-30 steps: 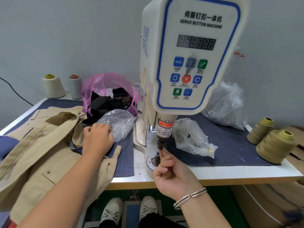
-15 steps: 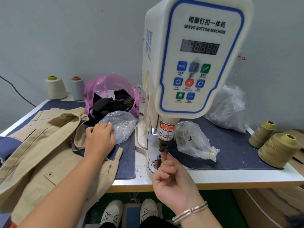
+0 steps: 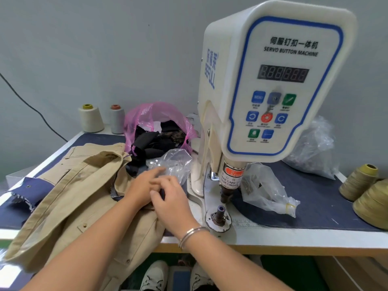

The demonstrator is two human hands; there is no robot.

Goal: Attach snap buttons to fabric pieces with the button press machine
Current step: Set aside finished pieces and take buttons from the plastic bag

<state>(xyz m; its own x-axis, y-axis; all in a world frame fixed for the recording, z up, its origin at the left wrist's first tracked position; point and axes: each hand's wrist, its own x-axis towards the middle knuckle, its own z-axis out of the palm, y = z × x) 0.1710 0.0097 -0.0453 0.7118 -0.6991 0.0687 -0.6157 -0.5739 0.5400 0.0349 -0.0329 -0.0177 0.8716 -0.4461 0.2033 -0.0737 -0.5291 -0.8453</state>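
Khaki cloth, a jacket [image 3: 69, 208], is spilling over the near edge of the table [image 3: 294, 238], and both of the person's hands are lying together on a small dark blue fabric piece [image 3: 163, 195] on top of it. The right hand [image 3: 171, 203], with silver bangles [image 3: 192, 233] circling its wrist, is curling its fingers down onto that fabric piece; whether it is actually pinching the cloth cannot be told. The left hand [image 3: 144, 185] is touching it from the left with fingers loosely stretched toward a clear plastic bag [image 3: 172, 163], holding nothing that can be made out.

Just right of the hands, the lower die [image 3: 219, 214] of the button press machine [image 3: 273, 85] is standing bare on its round base, with the upper punch [image 3: 226, 195] hanging above it and well apart from both hands. Beside the punch another clear bag [image 3: 266, 191] is lying on the blue mat. Olive thread cones [image 3: 361, 181] are sitting at the far right edge.

Farther back, a pink bag [image 3: 155, 116] is holding dark scraps, and two pale thread cones [image 3: 91, 118] are standing by the grey wall.
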